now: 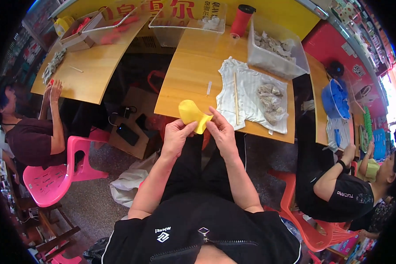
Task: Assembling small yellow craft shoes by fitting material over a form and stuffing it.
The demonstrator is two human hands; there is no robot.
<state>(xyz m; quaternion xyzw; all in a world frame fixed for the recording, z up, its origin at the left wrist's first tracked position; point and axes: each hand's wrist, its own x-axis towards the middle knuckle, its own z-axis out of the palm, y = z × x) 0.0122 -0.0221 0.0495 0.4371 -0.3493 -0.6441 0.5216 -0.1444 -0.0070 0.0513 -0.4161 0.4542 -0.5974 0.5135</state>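
Observation:
Above the near edge of the wooden table [185, 66], I hold a soft yellow fabric-like piece [192, 111], rounded at its upper end and narrower toward the right. My left hand [176, 137] pinches its lower left edge between thumb and fingers. On the other side, my right hand [221, 133] grips the narrow end with thumb and fingertips. Just beyond my right hand lies a white cloth [251, 81] with a thin wooden stick [236, 97] across it. A heap of grey crumpled pieces [271, 103] rests on the cloth. A small clear strip [209, 88] lies left of it.
At the back right stands a translucent bin [277, 64] of grey pieces, beside a red tumbler [242, 22]. A co-worker [33, 136] sits at the left table, near a pink chair [53, 176]; another [347, 185] works at the right. A cardboard box [134, 112] is on the floor.

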